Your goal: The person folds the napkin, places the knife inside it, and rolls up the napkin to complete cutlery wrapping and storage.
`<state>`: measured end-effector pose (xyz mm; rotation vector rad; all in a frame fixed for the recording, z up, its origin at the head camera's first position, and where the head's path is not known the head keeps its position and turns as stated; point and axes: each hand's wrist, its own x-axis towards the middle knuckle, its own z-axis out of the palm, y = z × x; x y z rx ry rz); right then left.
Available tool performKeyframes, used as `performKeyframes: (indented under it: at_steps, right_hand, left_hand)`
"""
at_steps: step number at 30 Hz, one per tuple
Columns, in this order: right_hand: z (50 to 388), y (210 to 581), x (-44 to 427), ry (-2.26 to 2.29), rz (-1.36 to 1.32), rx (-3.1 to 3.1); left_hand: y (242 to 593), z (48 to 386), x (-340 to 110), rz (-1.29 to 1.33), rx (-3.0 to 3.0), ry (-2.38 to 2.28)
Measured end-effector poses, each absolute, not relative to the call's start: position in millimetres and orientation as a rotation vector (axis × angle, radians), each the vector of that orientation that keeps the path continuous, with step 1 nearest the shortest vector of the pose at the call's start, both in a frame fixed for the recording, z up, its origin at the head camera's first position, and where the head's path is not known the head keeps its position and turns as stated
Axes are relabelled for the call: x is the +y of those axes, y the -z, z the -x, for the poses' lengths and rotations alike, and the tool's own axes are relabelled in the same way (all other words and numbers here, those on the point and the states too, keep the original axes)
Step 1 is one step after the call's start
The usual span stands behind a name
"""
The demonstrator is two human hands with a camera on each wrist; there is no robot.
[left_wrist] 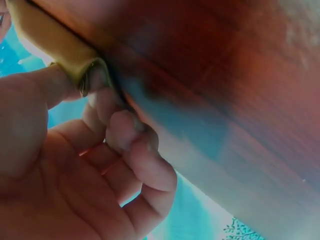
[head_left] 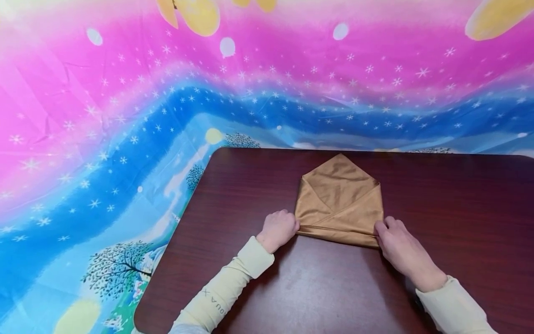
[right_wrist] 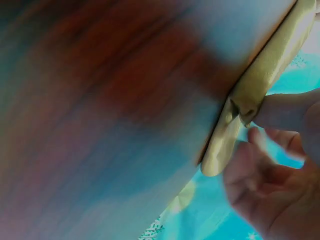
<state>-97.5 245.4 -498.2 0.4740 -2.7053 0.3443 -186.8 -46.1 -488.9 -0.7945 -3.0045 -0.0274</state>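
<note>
A gold-brown satin cloth napkin lies on the dark wooden table, folded like an envelope with its point at the far side. Along its near edge runs a folded band. My left hand pinches the left end of this band; in the left wrist view the thumb and index finger hold the fold, the other fingers curled below. At the band's right end is my right hand. The right wrist view has its thumb against the open end of the fold, fingers curled; how far they reach behind the cloth is partly hidden.
The reddish-brown table has rounded corners and extends to the right of the view. Behind and left of it hangs a printed backdrop cloth in pink and blue with snowflakes and trees. Pale sleeves cover both forearms.
</note>
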Motion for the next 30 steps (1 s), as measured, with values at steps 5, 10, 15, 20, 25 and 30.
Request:
performKeyframes:
  at_steps: [5, 10, 15, 20, 25, 30]
  right_hand:
    - [100, 498, 242, -0.316, -0.629, -2.69]
    - [97, 496, 242, -0.311, -0.723, -2.675]
    - [92, 490, 241, -0.297, -0.719, -2.734]
    - [90, 488, 239, -0.259, -0.712, -2.766]
    - [90, 487, 236, -0.226, -0.708, -2.785]
    - [90, 487, 235, -0.209, -0.722, -2.758]
  left_hand:
    - [493, 182, -43, 0.786, -2.88, -0.054]
    - [495, 180, -42, 0.75, -2.812, -0.104]
    - [495, 179, -41, 0.72, -2.741, -0.128]
    - [497, 180, -42, 0.729, -2.714, -0.078]
    - [498, 183, -43, 0.807, -2.658, -0.047]
    - [493, 182, -48, 1.107, -2.551, 0.062]
